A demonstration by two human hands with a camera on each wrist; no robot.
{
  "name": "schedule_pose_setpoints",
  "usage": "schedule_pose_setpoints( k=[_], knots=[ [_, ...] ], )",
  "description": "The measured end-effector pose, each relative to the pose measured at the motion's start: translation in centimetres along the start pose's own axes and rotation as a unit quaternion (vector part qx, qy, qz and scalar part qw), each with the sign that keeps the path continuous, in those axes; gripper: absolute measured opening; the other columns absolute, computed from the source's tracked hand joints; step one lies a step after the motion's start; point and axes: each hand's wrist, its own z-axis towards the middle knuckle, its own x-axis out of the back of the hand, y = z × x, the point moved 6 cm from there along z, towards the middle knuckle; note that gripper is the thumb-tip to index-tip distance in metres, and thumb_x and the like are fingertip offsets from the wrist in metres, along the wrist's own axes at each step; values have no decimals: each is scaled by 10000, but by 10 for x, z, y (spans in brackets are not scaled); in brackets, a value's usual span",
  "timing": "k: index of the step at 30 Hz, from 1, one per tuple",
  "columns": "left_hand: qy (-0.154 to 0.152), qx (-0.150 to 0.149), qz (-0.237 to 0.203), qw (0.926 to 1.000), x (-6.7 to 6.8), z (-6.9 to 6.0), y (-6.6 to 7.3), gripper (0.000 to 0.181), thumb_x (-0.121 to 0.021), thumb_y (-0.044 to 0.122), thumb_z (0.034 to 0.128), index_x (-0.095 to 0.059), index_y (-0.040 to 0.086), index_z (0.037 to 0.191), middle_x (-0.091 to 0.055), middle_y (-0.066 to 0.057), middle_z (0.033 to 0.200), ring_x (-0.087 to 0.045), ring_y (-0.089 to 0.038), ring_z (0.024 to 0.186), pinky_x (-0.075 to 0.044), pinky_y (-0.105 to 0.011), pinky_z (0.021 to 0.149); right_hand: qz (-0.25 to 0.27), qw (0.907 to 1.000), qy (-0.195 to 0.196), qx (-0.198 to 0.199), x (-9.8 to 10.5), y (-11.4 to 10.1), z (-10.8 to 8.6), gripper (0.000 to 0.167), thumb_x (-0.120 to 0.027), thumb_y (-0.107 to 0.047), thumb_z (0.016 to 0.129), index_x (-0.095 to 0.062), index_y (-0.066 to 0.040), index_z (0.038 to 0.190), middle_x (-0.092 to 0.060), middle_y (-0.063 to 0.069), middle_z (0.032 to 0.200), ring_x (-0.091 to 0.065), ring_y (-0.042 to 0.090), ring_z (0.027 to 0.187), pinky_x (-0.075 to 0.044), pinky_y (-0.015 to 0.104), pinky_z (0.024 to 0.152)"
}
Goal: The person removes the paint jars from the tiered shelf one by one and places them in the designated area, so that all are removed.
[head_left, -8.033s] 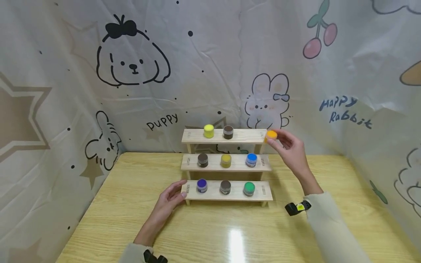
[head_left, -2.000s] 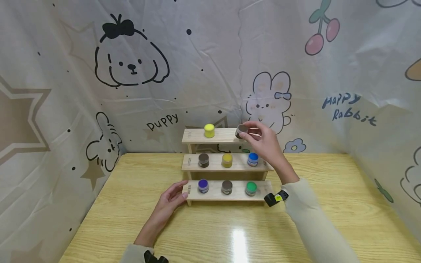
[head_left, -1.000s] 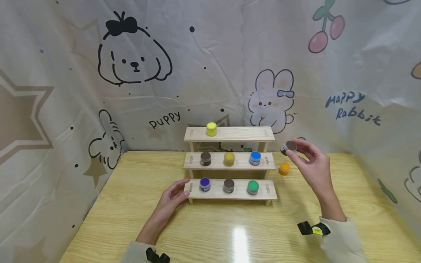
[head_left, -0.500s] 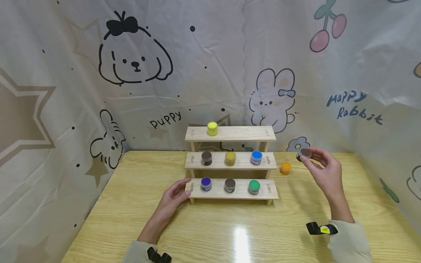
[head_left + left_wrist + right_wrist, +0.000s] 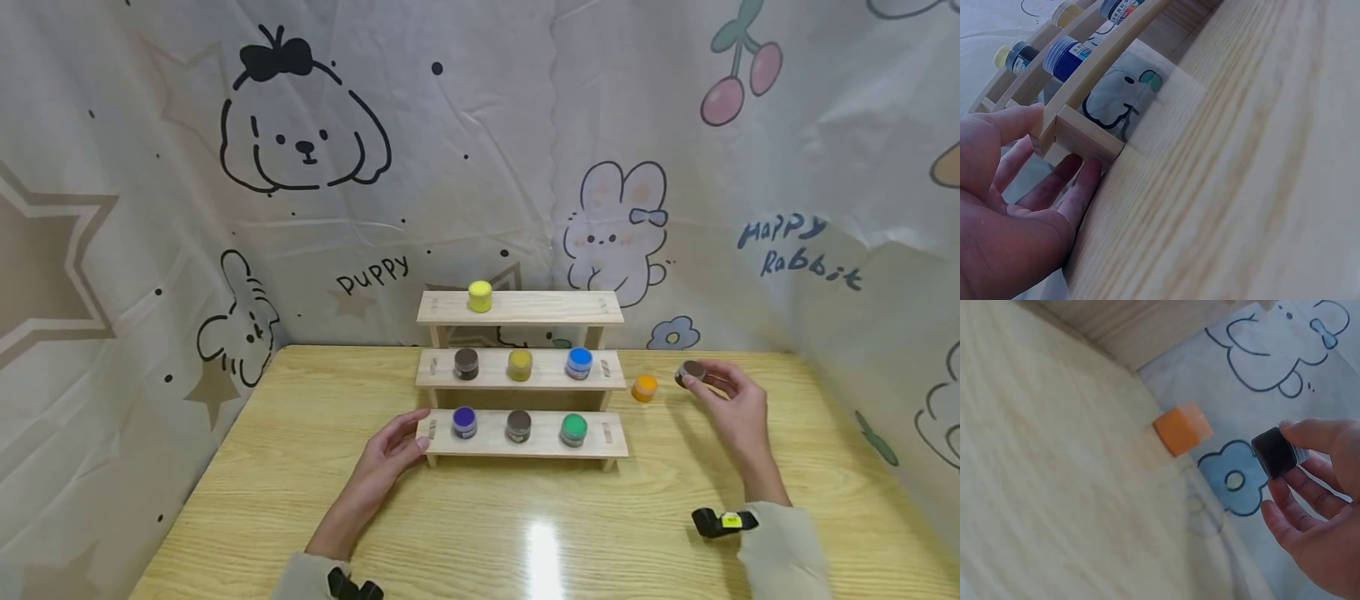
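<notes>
Left hand (image 5: 386,450) is gripping the rack (image 5: 551,307) end, apparently steadying it; right hand (image 5: 738,408) is pinching a dark jar (image 5: 689,372).

Nine small jars (image 5: 574,430): three brown, two yellow, one blue, one purple, one green and one orange. One wooden stand (image 5: 491,447) with three shelves (image 5: 547,307). Two sets of fingers (image 5: 1316,433), one counter (image 5: 277,450).

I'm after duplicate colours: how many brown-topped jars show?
3: a first jar at the left of the middle shelf, a second jar central on the bottom shelf, a third jar in the right hand.
</notes>
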Motion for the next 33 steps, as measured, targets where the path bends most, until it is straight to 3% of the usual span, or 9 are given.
schedule_pose_setpoints(
  k=[9,15,19,23,28,33],
  knots=[
    [12,17,-20,10000,1,0,0,500,-695,164,998,-550,91,1471,-509,-170,1489,-511,-326,1333,-514,-236,955,-136,9985,36,-526,-3,26,2,498,-768,-223,947,-603,45,1334,-625,-15,1186,-575,-71,953,-490,70,800],
    [11,12,-11,10000,0,0,1,503,-694,170,999,-546,98,1474,-506,-163,1494,-517,-320,1333,-516,-247,962,-340,9972,-87,-661,-6,36,3,507,-746,-244,964,-590,41,1353,-589,170,1319,-546,-76,948,-486,68,789],
    [48,45,-8,10000,0,0,0,504,-702,187,995,-554,113,1470,-506,-143,1500,-507,-308,1348,-512,-251,972,-440,9962,-172,-738,-6,39,3,524,-728,-272,977,-579,24,1383,-560,191,1367,-526,-52,981,-478,61,790],
    [33,60,9,10000,0,0,0,505,-702,196,995,-553,116,1471,-502,-142,1503,-504,-308,1352,-509,-249,975,-564,9952,-249,-754,-6,39,4,531,-719,-284,983,-575,23,1391,-552,210,1384,-550,25,1039,-469,53,785],
    [-9,45,-64,10000,-1,0,0,502,-695,168,998,-546,90,1471,-499,-160,1501,-503,-315,1346,-512,-247,968,-745,9941,-354,-705,-6,39,3,529,-711,-282,989,-569,32,1391,-553,241,1389,-581,259,1181,-448,40,770],
    [23,73,-86,9999,0,0,1,492,-697,171,997,-557,112,1465,-501,-141,1502,-503,-308,1351,-513,-255,972,-859,9935,-439,-602,-6,36,2,531,-708,-286,992,-563,36,1389,-560,254,1377,-572,296,1193,-437,36,765]
  ],
)
